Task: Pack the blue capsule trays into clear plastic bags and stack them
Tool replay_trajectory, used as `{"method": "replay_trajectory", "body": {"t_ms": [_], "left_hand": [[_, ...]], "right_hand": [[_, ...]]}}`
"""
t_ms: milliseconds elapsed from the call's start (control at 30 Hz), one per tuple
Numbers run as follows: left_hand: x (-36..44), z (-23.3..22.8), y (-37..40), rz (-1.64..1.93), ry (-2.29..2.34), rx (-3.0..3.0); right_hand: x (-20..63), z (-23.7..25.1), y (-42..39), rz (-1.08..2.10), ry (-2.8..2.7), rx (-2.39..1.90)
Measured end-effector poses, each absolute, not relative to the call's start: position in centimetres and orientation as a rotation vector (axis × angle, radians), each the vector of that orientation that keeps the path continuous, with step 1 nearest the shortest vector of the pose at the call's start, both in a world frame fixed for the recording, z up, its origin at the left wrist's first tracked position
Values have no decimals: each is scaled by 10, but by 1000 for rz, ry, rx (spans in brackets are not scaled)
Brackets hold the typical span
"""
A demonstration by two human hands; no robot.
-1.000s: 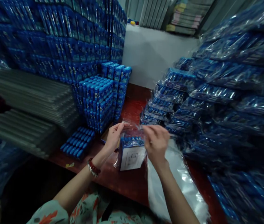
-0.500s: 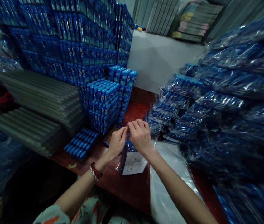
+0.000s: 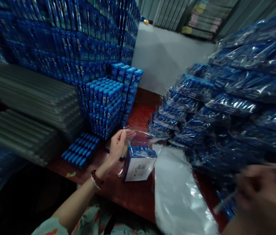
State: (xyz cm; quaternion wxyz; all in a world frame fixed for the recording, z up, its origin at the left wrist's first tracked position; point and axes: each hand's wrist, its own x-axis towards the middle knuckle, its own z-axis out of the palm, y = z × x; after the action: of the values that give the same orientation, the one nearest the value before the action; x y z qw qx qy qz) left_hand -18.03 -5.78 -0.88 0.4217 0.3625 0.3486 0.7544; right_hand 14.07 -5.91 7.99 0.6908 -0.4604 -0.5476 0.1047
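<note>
On the red table, a box-shaped pack [image 3: 140, 168] with a white printed front and blue tops sits inside a clear plastic bag [image 3: 144, 135]. My left hand [image 3: 117, 147] is at the bag's upper left edge, closed on the film with its fingertips partly behind it. My right hand [image 3: 262, 192] is far off at the lower right, smeared by motion. A thin pale strip [image 3: 223, 202] sticks out from its fingers. Flat clear bags [image 3: 177, 189] lie in a pile right of the pack.
Blue bottles [image 3: 106, 91] stand in tall stacks at the left and back. A low block of blue-capped bottles [image 3: 80, 150] sits left of my hand. Grey ribbed sheets [image 3: 30, 94] are piled at far left. Bagged blue packs [image 3: 225, 98] rise high on the right.
My right hand has left the bag's top and swung to the lower right with the pale strip. The left hand stays at the bag, whose top now spreads wider, uncovering the pack.
</note>
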Motion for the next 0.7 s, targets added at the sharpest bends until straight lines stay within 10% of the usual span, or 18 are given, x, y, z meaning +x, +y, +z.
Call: {"method": "replay_trajectory", "body": {"t_ms": [267, 700], "left_hand": [[-178, -5, -75, 1804, 1014, 1124], [-187, -59, -124, 1306, 845, 2084]], "right_hand": [[-8, -22, -86, 183, -2576, -1325], [17, -35, -67, 1393, -961, -933]]}}
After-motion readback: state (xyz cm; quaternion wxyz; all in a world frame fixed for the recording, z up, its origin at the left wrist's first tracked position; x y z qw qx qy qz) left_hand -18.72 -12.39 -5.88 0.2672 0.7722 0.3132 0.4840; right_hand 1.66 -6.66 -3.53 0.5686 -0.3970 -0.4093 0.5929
